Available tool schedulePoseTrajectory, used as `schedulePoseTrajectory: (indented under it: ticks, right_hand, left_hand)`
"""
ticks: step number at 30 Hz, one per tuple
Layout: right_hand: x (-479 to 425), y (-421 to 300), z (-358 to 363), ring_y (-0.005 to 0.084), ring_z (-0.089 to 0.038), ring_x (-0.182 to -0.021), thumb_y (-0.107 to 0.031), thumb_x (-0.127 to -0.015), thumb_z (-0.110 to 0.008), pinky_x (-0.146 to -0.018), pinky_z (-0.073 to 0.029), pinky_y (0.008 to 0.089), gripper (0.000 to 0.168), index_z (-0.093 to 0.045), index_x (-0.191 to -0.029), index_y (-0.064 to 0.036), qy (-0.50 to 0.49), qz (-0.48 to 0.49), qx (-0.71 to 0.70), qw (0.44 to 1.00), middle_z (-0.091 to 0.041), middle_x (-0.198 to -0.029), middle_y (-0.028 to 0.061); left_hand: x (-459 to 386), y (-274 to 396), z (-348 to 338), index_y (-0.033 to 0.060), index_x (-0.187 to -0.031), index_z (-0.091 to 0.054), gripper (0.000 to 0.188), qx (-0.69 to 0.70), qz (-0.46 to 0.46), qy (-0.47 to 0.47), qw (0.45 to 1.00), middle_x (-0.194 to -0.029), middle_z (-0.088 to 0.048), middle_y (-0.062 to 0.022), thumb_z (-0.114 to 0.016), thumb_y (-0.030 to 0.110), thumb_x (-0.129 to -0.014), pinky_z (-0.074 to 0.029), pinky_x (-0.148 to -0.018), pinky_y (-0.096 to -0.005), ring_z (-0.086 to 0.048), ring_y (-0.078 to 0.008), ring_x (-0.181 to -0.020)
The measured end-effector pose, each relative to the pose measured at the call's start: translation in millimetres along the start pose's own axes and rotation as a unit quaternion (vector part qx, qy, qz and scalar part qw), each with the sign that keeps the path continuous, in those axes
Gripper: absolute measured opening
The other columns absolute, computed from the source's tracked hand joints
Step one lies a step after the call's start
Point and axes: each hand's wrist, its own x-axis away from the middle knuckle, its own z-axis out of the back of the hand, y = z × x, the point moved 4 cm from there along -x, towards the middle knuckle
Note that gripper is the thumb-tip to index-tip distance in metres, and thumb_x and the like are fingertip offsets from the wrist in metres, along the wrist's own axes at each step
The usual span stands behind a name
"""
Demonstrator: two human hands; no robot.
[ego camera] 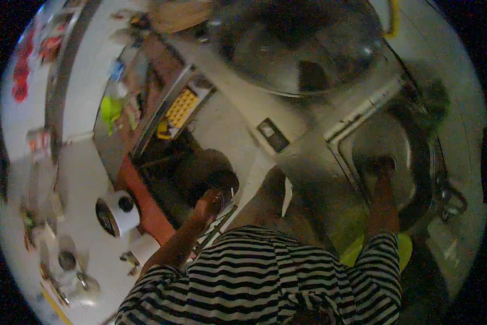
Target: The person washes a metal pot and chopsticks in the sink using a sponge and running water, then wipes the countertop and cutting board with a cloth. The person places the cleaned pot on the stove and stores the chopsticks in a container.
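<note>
The picture is dim and blurred. My left hand (209, 202) is at the near edge of a dark recess (166, 174), beside some thin pale strips (221, 219); whether it grips anything cannot be made out. My right hand (383, 165) reaches over a rounded basin-like opening (389, 138) with a pale rim, and its fingers merge with a dark patch there. Beneath my right forearm lies a yellow-green rounded thing (351, 248). A small dark rectangular object (273, 135) with a pale patch rests on the light surface between my hands, farther from me.
A large round, shiny metallic vessel (280, 53) stands at the far side. A yellow patterned thing (182, 106) is beyond the recess. On the left are a red-orange panel (143, 195), a white cylindrical container (121, 213) and a bright green item (111, 109). Dark cord-like loops (452, 203) lie at right.
</note>
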Motion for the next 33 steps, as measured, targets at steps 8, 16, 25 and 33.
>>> schedulePoseTrajectory:
  ticks: [8, 16, 25, 33]
  right_hand:
    - [5, -7, 36, 0.0325, -0.055, -0.101, -0.038, -0.093, -0.041, -0.085, -0.044, 0.0485, 0.048, -0.045, -0.126, -0.005, 0.048, 0.078, -0.024, 0.996, -0.055, -0.114, 0.0171]
    - [74, -36, 136, 0.0345, -0.053, -0.105, -0.044, -0.094, -0.036, -0.087, -0.042, 0.0517, 0.054, -0.042, -0.131, -0.006, 0.162, 0.192, -0.132, 0.959, -0.053, -0.118, 0.0175]
    - [305, -160, 147, 0.0324, -0.053, -0.103, -0.035, -0.094, -0.042, -0.086, -0.043, 0.0471, 0.043, -0.046, -0.125, -0.005, 0.142, 0.401, -0.256, 0.868, -0.054, -0.116, 0.0162]
    - [532, -367, -45, 0.0262, -0.056, -0.094, -0.016, -0.091, -0.055, -0.081, -0.046, 0.0362, 0.022, -0.058, -0.109, -0.003, -0.11, 0.665, -0.091, 0.733, -0.058, -0.104, 0.0126]
  left_hand:
    - [85, -38, 0, 0.0091, -0.112, -0.056, 0.031, -0.142, -0.099, 0.097, 0.98, -0.111, -0.055, -0.0174, -0.053, 0.005, -0.081, -0.049, -0.079, -0.0403, -0.057, -0.0345, -0.095]
    - [108, -152, -1, 0.0096, -0.115, -0.053, 0.038, -0.142, 0.1, 0.224, 0.959, -0.12, -0.049, -0.0159, -0.055, 0.004, -0.077, -0.047, -0.087, -0.0416, -0.052, -0.0336, -0.108]
    - [167, -265, 42, 0.0065, -0.123, -0.046, 0.048, -0.084, 0.158, 0.373, 0.91, -0.129, -0.042, -0.0157, -0.059, 0.006, -0.076, -0.04, -0.092, -0.0445, -0.045, -0.0345, -0.112]
    - [156, -400, 17, 0.006, -0.129, -0.041, 0.059, -0.004, 0.031, 0.436, 0.899, -0.137, -0.035, -0.0176, -0.065, 0.015, -0.076, -0.033, -0.101, -0.0441, -0.036, -0.0373, -0.123]
